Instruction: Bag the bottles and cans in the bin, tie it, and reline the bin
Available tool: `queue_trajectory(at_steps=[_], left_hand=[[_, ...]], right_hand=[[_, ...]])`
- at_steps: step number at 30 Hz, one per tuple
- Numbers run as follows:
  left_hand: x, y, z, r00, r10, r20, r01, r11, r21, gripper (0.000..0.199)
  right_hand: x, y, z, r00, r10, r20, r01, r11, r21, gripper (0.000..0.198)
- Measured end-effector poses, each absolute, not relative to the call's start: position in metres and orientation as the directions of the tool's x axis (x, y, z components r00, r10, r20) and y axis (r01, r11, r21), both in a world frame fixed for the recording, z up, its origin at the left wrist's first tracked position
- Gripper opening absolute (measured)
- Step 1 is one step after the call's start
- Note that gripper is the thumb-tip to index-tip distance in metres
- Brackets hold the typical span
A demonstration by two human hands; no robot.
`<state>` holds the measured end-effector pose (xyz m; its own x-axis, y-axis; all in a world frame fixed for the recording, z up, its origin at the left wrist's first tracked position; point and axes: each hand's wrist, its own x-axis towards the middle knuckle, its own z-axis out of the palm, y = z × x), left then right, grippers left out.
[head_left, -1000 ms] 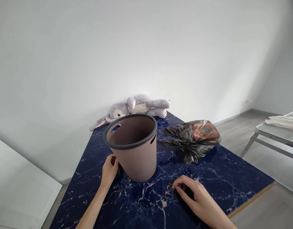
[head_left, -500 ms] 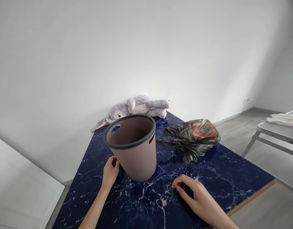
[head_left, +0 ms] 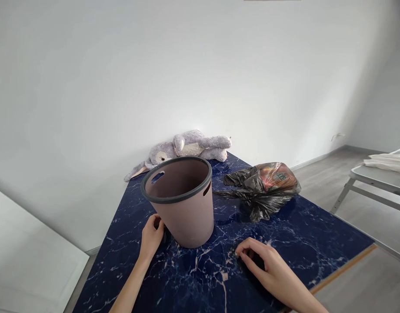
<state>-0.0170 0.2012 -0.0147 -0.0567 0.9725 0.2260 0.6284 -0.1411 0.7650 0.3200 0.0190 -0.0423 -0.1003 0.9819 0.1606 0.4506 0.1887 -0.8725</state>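
A brownish-pink trash bin (head_left: 188,219) with a dark grey rim stands upright in the middle of the table. My left hand (head_left: 152,234) rests on the tabletop close by the bin's left side, its fingers loosely curled and holding nothing. Whether it touches the bin I cannot tell. To the right of the bin and nearer to me, my right hand (head_left: 259,261) lies on the table, curled, with the thumb close to the fingertips and nothing in it. A black plastic bag (head_left: 265,189) with a reddish-brown packet (head_left: 278,177) showing through lies beyond my right hand.
A grey plush rabbit (head_left: 190,148) lies on its side at the table's far end, against the white wall (head_left: 200,69). The table (head_left: 200,287) has a dark blue marbled top. At right, a grey folding chair (head_left: 379,176) bears some white bags (head_left: 389,160).
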Motion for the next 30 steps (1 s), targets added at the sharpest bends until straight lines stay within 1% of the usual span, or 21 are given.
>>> queue_trajectory(at_steps=[11,18,30], left_hand=[[-0.0151,0.1984,-0.0136,-0.049,0.970,0.237,0.632,-0.154,0.760,0.045],[-0.0147,0.1987,-0.0125,-0.046,0.970,0.240,0.627,-0.159,0.762,0.042],[-0.0143,0.1992,-0.0142,-0.043,0.969,0.245,0.617,-0.167,0.769,0.041]], right_hand=[[0.3211,0.0195,-0.0442,-0.105,0.986,0.132,0.459,0.166,-0.873,0.029],[0.3214,0.0188,-0.0448,-0.104,0.988,0.111,0.451,0.146,-0.880,0.031],[0.3207,0.0222,-0.0427,-0.088,0.986,0.141,0.466,0.166,-0.869,0.026]])
